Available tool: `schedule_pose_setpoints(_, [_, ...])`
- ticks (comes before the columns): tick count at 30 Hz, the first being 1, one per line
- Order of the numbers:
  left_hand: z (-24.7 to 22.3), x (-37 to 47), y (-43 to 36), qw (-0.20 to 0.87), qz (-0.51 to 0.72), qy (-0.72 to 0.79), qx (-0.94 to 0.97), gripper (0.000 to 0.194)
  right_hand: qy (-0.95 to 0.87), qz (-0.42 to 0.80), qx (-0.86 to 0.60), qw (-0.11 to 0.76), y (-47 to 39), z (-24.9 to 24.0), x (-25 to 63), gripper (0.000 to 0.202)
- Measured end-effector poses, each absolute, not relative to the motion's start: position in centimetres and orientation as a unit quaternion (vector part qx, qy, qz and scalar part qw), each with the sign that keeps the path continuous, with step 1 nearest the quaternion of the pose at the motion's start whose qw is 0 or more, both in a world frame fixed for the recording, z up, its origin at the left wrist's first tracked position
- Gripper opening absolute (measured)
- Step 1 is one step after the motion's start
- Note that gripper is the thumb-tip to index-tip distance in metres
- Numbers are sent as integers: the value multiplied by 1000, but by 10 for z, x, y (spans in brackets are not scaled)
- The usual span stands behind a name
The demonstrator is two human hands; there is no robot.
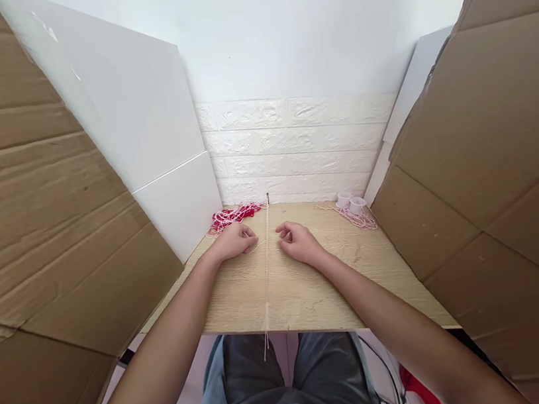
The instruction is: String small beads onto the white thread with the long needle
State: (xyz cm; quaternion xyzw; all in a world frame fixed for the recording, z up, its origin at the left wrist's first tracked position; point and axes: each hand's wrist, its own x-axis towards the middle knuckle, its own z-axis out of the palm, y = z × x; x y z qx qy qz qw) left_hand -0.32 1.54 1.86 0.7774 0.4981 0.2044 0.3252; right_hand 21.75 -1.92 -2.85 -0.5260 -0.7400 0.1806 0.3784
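Left hand [237, 240] works a pinched thin cream thread [258, 246] against a straight pale cord [266, 276]; right hand [298, 243], fingers parted, should, I'd say, catch it next

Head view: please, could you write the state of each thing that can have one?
Left hand: grip closed on a thin strand
Right hand: grip open, fingers curled
Pale cord: nearly straight from the pin, ends hanging past the table
Red-and-white cords: loosely heaped
Pink-and-white cord: loosely bundled beside the cups
Cups: two, side by side, contents unclear
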Motion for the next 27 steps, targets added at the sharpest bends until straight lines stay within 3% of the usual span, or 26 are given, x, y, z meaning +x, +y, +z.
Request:
schedule_pose_setpoints(7, [19, 6, 6, 348, 222, 399, 819, 31, -782, 197, -466, 363, -27, -26, 212, 48])
schedule_pose_setpoints(10, [18, 9, 5, 372, 206, 376, 823, 30, -784, 196, -465, 363, -28, -26, 211, 46])
schedule_pose_setpoints(14, [11, 9, 12, 350, 277, 404, 799, 21, -787, 195, -460, 362, -29, -25, 211, 42])
schedule_pose_setpoints(20, [-2, 10, 20, 264, 283, 440, 810, 40, -786, 190, -460, 366, -29, -23, 210, 24])
schedule_pose_setpoints(27, [-2, 13, 20, 265, 254, 407, 837, 27, -764, 217, -484, 367, -28, -20, 207, 21])
